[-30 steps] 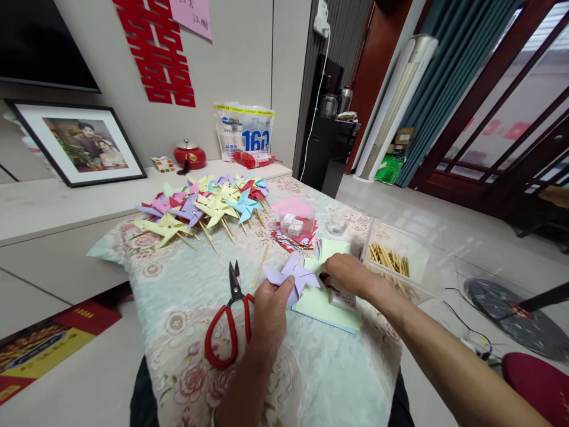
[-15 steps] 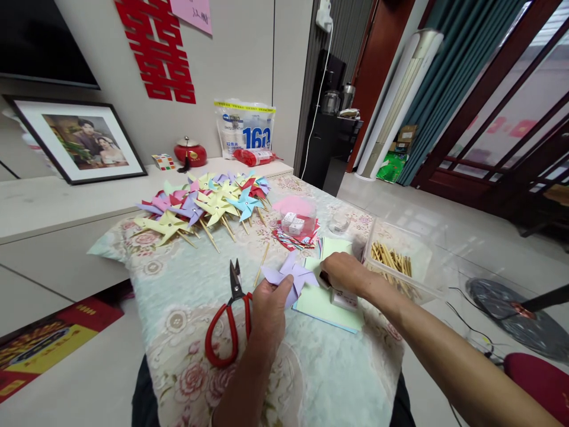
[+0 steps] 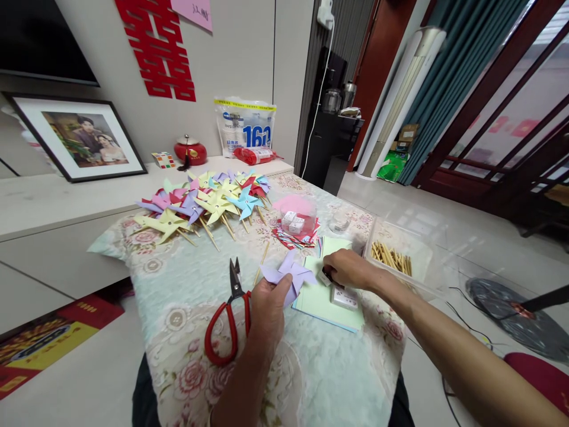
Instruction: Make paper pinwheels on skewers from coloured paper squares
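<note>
Lilac paper pinwheel (image 3: 288, 276) is held off the tabletop (image 3: 186, 296) in the left hand (image 3: 267, 308); grip is closed, a lower blade pinched between thumb and fingers. Right hand (image 3: 349, 270) rests on the pale green paper sheets (image 3: 324, 302), fingertips curled around a small dark item; its grip state cannot be told.

Pinwheel is judged very light, thin and easily creased; blades will crush if squeezed. It is best taken at the centre fold or one blade edge, lightly. Red-handled scissors (image 3: 229, 320) lie just left; a clear box of wooden sticks (image 3: 391, 258) sits to the right.
</note>
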Tool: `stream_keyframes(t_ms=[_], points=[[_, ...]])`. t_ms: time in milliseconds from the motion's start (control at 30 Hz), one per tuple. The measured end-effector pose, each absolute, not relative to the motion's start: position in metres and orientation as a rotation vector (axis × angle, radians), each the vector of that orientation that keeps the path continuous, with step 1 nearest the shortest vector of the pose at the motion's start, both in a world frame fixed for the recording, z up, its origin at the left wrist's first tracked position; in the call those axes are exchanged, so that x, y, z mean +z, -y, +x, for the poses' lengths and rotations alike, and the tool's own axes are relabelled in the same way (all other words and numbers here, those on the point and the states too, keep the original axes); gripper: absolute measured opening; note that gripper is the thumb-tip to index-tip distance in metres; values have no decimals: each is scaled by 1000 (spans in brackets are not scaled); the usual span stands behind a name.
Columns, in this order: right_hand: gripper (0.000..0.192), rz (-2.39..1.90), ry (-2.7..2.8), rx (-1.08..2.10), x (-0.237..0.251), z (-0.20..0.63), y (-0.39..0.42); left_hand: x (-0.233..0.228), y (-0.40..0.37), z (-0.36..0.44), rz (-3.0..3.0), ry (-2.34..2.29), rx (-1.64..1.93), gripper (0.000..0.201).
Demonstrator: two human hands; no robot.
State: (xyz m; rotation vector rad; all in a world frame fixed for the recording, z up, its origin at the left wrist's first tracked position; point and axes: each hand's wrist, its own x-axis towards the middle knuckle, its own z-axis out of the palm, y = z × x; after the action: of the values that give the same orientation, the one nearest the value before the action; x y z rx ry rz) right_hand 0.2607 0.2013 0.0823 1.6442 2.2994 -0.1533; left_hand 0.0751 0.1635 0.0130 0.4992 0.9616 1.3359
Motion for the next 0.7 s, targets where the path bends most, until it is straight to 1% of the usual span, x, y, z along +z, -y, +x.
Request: stream_keyframes(t_ms=[300,500,700], points=[[21,1676,-2349,-142,77,260,-197,11,-165,76,506,-959,1339,35],[23,1691,-2364,-209,76,268,-201,16,-164,76,476,-955,1328,36],[20,1695,-2411,-263,81,267,-200,16,-165,77,466,-967,1325,34]])
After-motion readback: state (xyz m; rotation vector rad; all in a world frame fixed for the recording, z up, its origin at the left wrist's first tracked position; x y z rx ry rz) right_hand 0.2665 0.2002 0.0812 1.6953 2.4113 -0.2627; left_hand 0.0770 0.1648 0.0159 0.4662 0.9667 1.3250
